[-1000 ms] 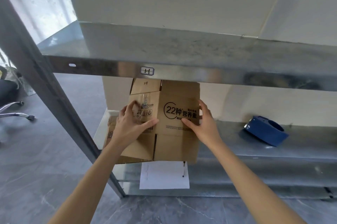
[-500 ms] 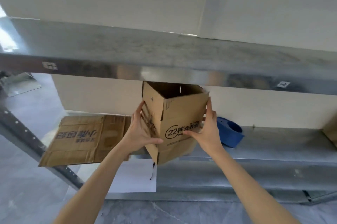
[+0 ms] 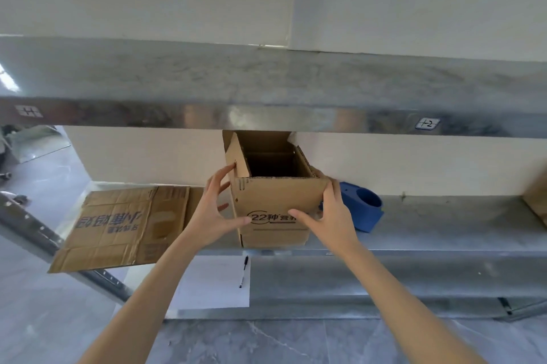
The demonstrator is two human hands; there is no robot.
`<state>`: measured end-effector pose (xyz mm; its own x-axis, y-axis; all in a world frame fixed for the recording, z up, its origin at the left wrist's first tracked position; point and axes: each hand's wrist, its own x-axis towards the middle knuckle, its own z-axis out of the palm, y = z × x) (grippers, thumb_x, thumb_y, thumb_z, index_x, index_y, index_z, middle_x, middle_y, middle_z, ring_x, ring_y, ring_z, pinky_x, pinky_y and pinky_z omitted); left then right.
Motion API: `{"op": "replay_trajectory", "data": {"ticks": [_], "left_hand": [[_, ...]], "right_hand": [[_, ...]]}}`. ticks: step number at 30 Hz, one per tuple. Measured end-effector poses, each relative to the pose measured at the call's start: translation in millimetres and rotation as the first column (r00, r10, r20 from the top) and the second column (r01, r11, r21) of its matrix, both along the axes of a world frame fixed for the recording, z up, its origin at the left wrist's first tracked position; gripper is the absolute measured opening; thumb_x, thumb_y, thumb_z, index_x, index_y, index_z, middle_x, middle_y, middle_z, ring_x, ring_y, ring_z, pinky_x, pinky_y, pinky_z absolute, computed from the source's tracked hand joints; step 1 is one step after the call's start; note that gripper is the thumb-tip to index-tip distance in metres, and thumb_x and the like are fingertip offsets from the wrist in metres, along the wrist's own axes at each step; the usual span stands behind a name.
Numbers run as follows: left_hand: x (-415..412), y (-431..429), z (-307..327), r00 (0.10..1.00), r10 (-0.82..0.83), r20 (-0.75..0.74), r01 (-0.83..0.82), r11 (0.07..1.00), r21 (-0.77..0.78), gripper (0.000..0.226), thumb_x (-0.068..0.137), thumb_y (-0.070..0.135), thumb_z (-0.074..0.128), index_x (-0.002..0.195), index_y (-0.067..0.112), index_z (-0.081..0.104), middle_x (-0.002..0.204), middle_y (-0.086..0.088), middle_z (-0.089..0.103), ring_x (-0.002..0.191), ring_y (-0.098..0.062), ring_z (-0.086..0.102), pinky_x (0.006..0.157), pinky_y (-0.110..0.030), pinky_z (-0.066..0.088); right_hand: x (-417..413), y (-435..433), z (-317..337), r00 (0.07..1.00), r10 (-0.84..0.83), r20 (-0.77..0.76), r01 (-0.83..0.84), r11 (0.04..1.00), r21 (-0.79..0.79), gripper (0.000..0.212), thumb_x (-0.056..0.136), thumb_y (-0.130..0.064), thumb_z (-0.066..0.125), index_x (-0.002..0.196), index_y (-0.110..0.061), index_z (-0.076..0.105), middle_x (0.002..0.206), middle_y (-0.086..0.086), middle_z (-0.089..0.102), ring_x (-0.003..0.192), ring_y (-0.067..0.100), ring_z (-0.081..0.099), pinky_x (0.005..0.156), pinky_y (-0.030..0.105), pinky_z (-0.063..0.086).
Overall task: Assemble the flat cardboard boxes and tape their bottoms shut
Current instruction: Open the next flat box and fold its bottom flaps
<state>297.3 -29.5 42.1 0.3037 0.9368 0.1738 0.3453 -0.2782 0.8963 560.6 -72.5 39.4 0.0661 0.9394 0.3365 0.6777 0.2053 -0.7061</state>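
Observation:
A small brown cardboard box [image 3: 275, 198], squared up with its top flaps standing, stands on the middle metal shelf [image 3: 444, 233]. Its open mouth faces up, just under the upper shelf. My left hand [image 3: 211, 212] holds its left side, thumb on the printed front and fingers along the left wall. My right hand [image 3: 331, 212] holds the right front corner, thumb across the front. A blue tape dispenser [image 3: 365, 209] lies on the shelf right behind my right hand. A flattened cardboard box [image 3: 118, 221] lies on the shelf to the left, overhanging the edge.
The upper metal shelf [image 3: 266, 88] hangs low over the box. A white sheet of paper [image 3: 216, 283] with a pen [image 3: 243, 272] lies on the lower shelf. Another cardboard piece [image 3: 537, 198] shows at the right edge. A slanted shelf post [image 3: 59, 251] runs at left.
The box went from a flat, half-folded state to a squared open box and turned its front toward me. It has come down onto the shelf; both hands stayed on its sides.

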Motion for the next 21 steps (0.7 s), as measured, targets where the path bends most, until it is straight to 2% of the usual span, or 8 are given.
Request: {"op": "replay_trajectory", "data": {"ticks": [5,8,11,14,16,18,20,21], "left_hand": [[-2,-4,5,0.999,-0.002,0.034,-0.002,0.995,0.099,0.085,0.065,0.037,0.088,0.135,0.05,0.041,0.151,0.02,0.026,0.137,-0.005,0.038,0.096,-0.025,0.051],[-3,-2,5,1.0,-0.018,-0.023,0.021,0.992,0.123,0.075,0.065,0.043,0.087,0.13,0.045,0.05,0.15,0.025,0.025,0.135,0.003,0.036,0.093,-0.018,0.046],[-3,1,4,0.998,-0.021,-0.058,0.027,0.994,0.108,0.062,0.067,0.05,0.084,0.122,0.047,0.057,0.147,0.03,0.027,0.131,0.005,0.04,0.094,-0.022,0.046],[-6,4,6,0.999,-0.037,-0.036,0.039,0.999,0.032,0.042,0.072,0.056,0.075,0.11,0.043,0.063,0.142,0.033,0.031,0.126,0.005,0.044,0.097,-0.029,0.05],[-7,8,9,0.999,-0.036,-0.011,0.036,0.999,-0.002,0.034,0.078,0.057,0.067,0.106,0.038,0.069,0.137,0.029,0.037,0.122,0.004,0.047,0.099,-0.035,0.052],[-7,11,13,1.0,-0.003,0.01,0.003,1.0,-0.007,0.033,0.085,0.053,0.061,0.11,0.032,0.069,0.129,0.022,0.047,0.117,0.005,0.05,0.102,-0.037,0.05],[-6,16,16,0.998,0.065,-0.003,-0.065,0.998,0.011,0.028,0.09,0.041,0.065,0.115,0.029,0.064,0.121,0.019,0.054,0.112,0.005,0.053,0.103,-0.037,0.049],[-6,18,17,0.995,0.097,-0.009,-0.097,0.995,0.019,0.031,0.089,0.036,0.069,0.118,0.03,0.057,0.119,0.02,0.056,0.113,0.006,0.052,0.101,-0.035,0.048]], "right_hand": [[4,2,10,0.995,0.086,0.059,-0.087,0.996,0.01,0.07,0.077,-0.08,0.053,0.138,-0.049,0.037,0.139,-0.02,0.036,0.099,0.006,0.058,0.075,0.027,0.058],[1,2,12,0.986,0.128,0.103,-0.127,0.992,-0.017,0.06,0.08,-0.078,0.049,0.134,-0.054,0.045,0.139,-0.025,0.033,0.099,0.006,0.055,0.074,0.021,0.051],[-1,5,13,0.985,0.151,0.084,-0.146,0.988,-0.057,0.049,0.08,-0.079,0.045,0.125,-0.059,0.05,0.139,-0.028,0.031,0.099,0.007,0.056,0.075,0.021,0.046],[-1,9,16,0.989,0.141,0.036,-0.137,0.985,-0.102,0.048,0.08,-0.079,0.041,0.103,-0.042,0.059,0.136,-0.026,0.034,0.082,0.005,0.057,0.07,0.023,0.043],[-2,13,19,0.992,0.113,-0.046,-0.118,0.987,-0.112,0.047,0.081,-0.075,0.043,0.091,-0.032,0.06,0.13,-0.025,0.04,0.082,0.005,0.058,0.071,0.027,0.045],[-5,18,22,0.99,0.063,-0.128,-0.08,0.989,-0.128,0.041,0.083,-0.069,0.051,0.091,-0.031,0.062,0.122,-0.022,0.048,0.093,0.005,0.06,0.078,0.033,0.053],[-9,23,24,0.983,-0.016,-0.182,-0.008,0.991,-0.134,0.032,0.085,-0.058,0.063,0.101,-0.032,0.054,0.113,-0.018,0.056,0.101,0.006,0.06,0.082,0.032,0.055],[-10,26,24,0.98,-0.048,-0.195,0.022,0.991,-0.134,0.037,0.084,-0.053,0.069,0.107,-0.033,0.048,0.111,-0.018,0.057,0.102,0.007,0.059,0.08,0.03,0.055]]}}
